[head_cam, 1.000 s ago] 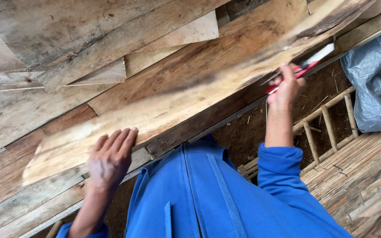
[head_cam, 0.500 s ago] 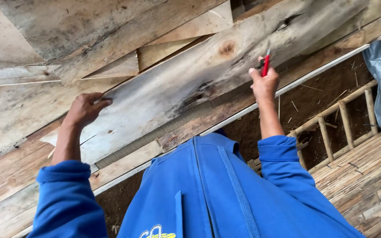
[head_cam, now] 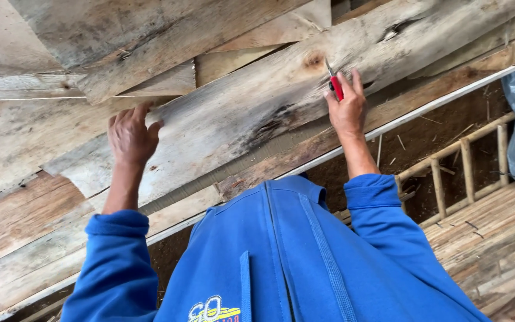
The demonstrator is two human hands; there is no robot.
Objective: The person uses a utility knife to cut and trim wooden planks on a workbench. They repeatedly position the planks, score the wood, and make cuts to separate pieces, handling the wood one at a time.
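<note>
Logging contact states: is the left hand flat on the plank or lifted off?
Flat on it: left hand lies palm-down, fingers spread on the grey plank.

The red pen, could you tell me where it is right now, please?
In the head view, upper right of centre: the red pen is in the right hand, tip against the pale plank beside a knot.

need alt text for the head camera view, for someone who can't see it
A person in a blue jacket presses the left hand flat on a rough wooden plank while the right hand holds a red pencil against it near a knot. A bamboo ladder lies at right.
</note>
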